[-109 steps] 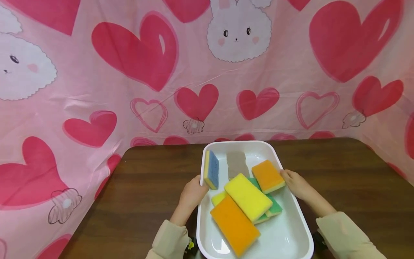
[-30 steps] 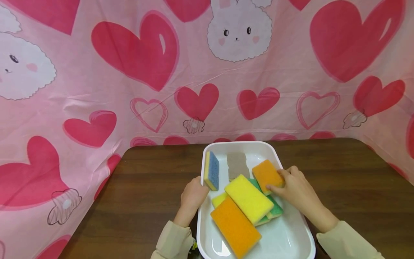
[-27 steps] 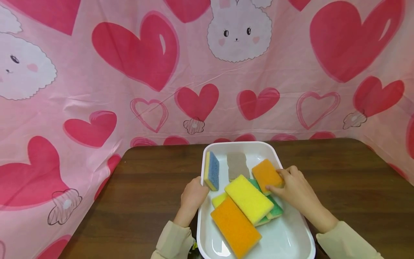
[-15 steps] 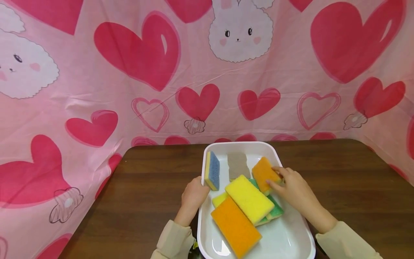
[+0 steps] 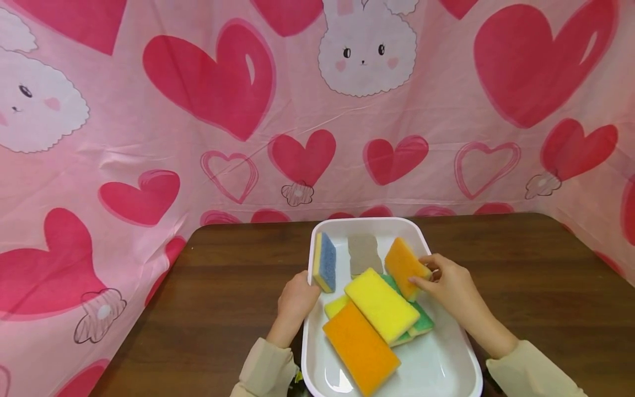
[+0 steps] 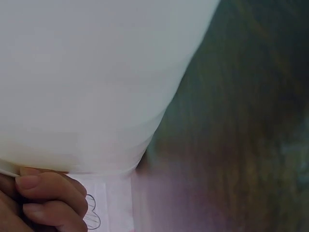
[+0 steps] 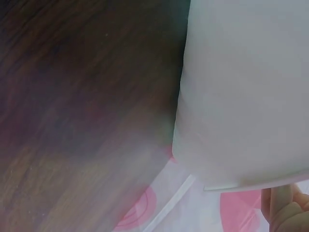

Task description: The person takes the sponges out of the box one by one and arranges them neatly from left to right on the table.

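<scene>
"What's on the brown surface [image 5: 243,275]?"
"A white tray [image 5: 436,364]; the left hand [image 5: 299,295] has its fingers gripping the left rim."
"And the right hand [image 5: 453,284]?"
"Fingers pinching an orange sponge [image 5: 403,266], tilted, inside near the right rim."

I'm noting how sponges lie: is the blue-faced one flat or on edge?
On edge: the blue-faced sponge stands in the tray, its blue face turned sideways.
</scene>
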`<state>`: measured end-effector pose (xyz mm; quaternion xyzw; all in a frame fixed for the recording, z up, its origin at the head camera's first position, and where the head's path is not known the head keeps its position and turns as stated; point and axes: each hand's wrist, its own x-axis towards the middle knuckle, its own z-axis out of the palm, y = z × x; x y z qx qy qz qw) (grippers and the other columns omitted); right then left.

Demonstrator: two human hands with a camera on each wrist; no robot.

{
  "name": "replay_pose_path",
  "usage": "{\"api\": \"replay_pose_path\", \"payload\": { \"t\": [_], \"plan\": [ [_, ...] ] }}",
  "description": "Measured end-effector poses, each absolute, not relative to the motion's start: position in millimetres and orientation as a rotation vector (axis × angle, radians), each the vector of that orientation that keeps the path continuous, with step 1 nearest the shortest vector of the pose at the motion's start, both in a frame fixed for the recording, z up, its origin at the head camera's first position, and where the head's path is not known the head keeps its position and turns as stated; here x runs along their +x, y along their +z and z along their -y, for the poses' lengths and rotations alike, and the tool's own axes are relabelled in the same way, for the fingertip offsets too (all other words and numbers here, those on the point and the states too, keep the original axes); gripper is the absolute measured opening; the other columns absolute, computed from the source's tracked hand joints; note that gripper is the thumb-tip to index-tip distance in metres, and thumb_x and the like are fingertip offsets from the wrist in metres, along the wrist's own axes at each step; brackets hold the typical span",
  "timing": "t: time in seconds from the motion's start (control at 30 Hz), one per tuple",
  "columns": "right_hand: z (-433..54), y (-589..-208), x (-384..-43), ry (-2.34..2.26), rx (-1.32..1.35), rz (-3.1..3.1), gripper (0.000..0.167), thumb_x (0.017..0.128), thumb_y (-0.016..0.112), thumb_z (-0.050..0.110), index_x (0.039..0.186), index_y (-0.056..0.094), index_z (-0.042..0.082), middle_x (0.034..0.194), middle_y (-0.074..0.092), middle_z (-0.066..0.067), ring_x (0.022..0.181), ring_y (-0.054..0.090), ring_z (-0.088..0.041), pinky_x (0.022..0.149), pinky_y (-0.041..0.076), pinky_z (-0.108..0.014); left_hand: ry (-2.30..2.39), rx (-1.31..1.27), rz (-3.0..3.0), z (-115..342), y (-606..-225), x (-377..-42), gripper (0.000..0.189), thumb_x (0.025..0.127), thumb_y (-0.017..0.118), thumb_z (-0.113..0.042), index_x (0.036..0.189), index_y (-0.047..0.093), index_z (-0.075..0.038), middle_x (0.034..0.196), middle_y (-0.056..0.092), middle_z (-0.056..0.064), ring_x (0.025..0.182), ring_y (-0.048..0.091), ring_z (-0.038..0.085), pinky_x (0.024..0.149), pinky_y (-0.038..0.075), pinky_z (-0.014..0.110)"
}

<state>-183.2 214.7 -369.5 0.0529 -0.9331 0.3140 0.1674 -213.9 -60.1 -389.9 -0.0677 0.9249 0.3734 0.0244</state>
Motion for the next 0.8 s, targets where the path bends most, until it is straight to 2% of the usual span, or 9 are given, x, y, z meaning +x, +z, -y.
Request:
{"api": "replay_pose_path", "payload": {
  "t": [0.13,0.33,0.4,0.57,0.63,0.8],
  "plan": [
    [-217.8,-367.2,-182.9,0.897,0.127,2.637,0.041,0.075,0.08,0.017,0.104,0.061,-0.004,0.089,0.068,-0.02,0.069,0.058,-0.019,0.057,0.049,-0.018,1.147,-0.206,-2.866,60.2,-390.5,-214.1,0.025,0.082,0.054,-0.016,0.102,0.064,-0.005,0.088,0.066,0.01,0.068,0.058,0.021,0.062,0.048,0.035],
    [-223.4,-366.5,-183.2,0.93,0.1,2.597,0.04,0.077,0.077,0.014,0.107,0.058,-0.005,0.094,0.068,-0.025,0.072,0.064,-0.026,0.061,0.056,-0.031,1.134,-0.203,-2.873,60.8,-391.1,-215.0,0.025,0.082,0.053,-0.016,0.102,0.064,-0.006,0.087,0.066,0.009,0.068,0.058,0.02,0.06,0.046,0.034],
    [-224.5,-366.3,-183.7,0.94,0.102,2.557,0.038,0.077,0.077,0.012,0.106,0.058,-0.005,0.094,0.068,-0.026,0.073,0.065,-0.029,0.06,0.056,-0.029,1.134,-0.2,-2.871,60.9,-391.4,-215.2,0.026,0.081,0.053,-0.016,0.102,0.064,-0.005,0.087,0.066,0.01,0.068,0.058,0.02,0.06,0.046,0.034],
    [-228.7,-365.1,-186.5,0.942,0.102,2.455,0.038,0.078,0.077,0.01,0.105,0.057,-0.006,0.093,0.067,-0.026,0.073,0.064,-0.031,0.057,0.047,-0.012,1.132,-0.206,-2.867,60.7,-391.7,-215.2,0.025,0.081,0.053,-0.016,0.101,0.064,-0.005,0.086,0.066,0.009,0.067,0.057,0.02,0.06,0.046,0.034],
    [-230.8,-364.2,-188.1,0.935,0.081,2.418,0.039,0.078,0.077,0.011,0.107,0.056,-0.006,0.092,0.067,-0.026,0.071,0.062,-0.024,0.057,0.043,-0.008,1.135,-0.208,-2.863,60.6,-391.7,-215.1,0.025,0.081,0.054,-0.016,0.101,0.064,-0.005,0.086,0.066,0.009,0.067,0.057,0.02,0.061,0.047,0.034],
    [-238.1,-359.7,-193.9,0.991,-0.058,2.368,0.042,0.081,0.074,0.015,0.112,0.053,-0.006,0.094,0.065,-0.027,0.066,0.047,0.01,0.055,0.04,-0.006,1.14,-0.202,-2.863,61.1,-392.0,-215.1,0.026,0.082,0.054,-0.016,0.102,0.064,-0.005,0.086,0.066,0.009,0.067,0.057,0.02,0.061,0.047,0.035]
  ]
}}
